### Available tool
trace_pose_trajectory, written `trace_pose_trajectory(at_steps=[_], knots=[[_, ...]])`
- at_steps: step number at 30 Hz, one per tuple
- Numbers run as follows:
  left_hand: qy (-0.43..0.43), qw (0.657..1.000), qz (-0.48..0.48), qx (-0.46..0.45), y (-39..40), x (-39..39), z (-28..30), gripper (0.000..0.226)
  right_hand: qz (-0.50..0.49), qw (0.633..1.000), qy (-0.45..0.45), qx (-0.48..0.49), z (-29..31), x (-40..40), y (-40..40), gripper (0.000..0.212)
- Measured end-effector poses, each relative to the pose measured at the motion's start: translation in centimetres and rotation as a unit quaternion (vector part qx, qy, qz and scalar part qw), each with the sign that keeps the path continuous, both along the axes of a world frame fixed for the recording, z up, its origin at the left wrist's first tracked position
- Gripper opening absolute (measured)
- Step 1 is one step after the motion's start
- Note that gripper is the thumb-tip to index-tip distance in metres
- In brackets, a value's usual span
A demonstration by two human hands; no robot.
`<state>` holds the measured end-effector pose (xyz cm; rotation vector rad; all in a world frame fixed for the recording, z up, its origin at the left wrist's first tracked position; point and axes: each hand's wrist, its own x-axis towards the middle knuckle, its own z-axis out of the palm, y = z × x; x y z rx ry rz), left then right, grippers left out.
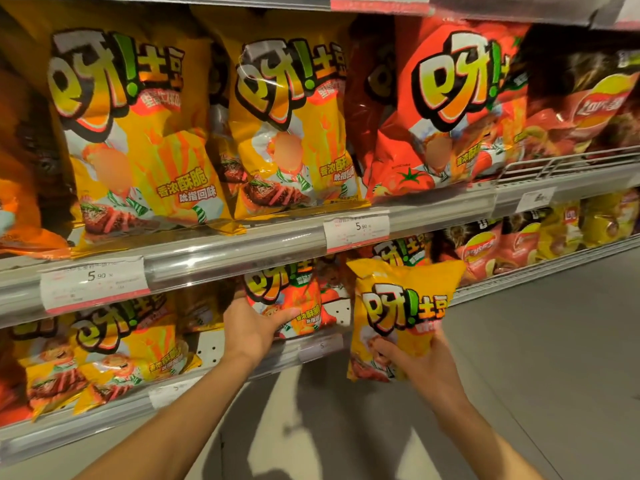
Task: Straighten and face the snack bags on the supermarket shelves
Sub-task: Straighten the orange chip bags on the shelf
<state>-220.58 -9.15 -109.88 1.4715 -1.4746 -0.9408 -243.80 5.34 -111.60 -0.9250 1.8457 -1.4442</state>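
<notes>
The right hand (420,363) gripped a small yellow chip bag (398,317) clear of the lower shelf (221,348), apparently freeing a gap, while the left hand (251,329) clasped the orange bag (287,299) standing there, seemingly to square it.

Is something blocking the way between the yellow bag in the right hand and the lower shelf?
Nothing visible blocks it. The yellow bag, held by the right hand, hangs before the lower shelf; the left hand grips an orange bag beside it.

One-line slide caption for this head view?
Right hand holds a yellow snack bag off the shelf while the left hand grips an orange bag on the lower shelf.
</notes>
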Motion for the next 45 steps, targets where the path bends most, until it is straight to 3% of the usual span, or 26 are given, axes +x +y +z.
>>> trace_pose_trajectory(at_steps=[8,11,16,22,30,34,37,40,45], knots=[[-0.015,0.997,-0.072,-0.021,-0.9,-6.1,-0.9,0.046,-0.015,0.996,-0.081,-0.039,-2.2,-3.0,4.0,0.071],[-0.008,0.995,-0.098,-0.007,-0.8,-7.1,-1.7,0.045,-0.007,0.996,-0.082,-0.034,-2.6,-3.2,4.5,0.071],[-0.008,0.990,-0.126,-0.061,0.0,-7.3,-2.9,0.043,-0.006,0.998,-0.055,-0.023,-2.7,-3.1,4.9,0.069],[0.009,0.987,-0.153,0.036,-0.2,-7.1,-2.5,0.059,0.002,0.999,-0.045,0.003,-2.5,-1.1,5.3,0.068],[-0.168,0.977,-0.124,0.034,1.6,-0.6,-3.0,0.066,0.053,0.998,-0.012,0.023,-0.7,4.3,5.4,0.060],[-0.325,0.938,-0.079,-0.091,5.2,6.0,-3.0,0.032,0.091,0.995,0.002,0.029,0.2,8.1,4.0,0.058],[-0.414,0.902,-0.043,-0.114,7.8,10.8,-3.2,0.023,0.119,0.992,0.016,0.036,1.0,11.2,2.3,0.069],[-0.457,0.882,-0.012,-0.118,8.9,15.4,-3.9,0.021,0.137,0.990,0.033,0.029,1.9,14.1,0.0,0.079],[-0.485,0.870,0.029,-0.083,8.3,20.6,-5.3,0.027,0.142,0.988,0.066,-0.006,2.9,18.2,-5.1,0.075]])
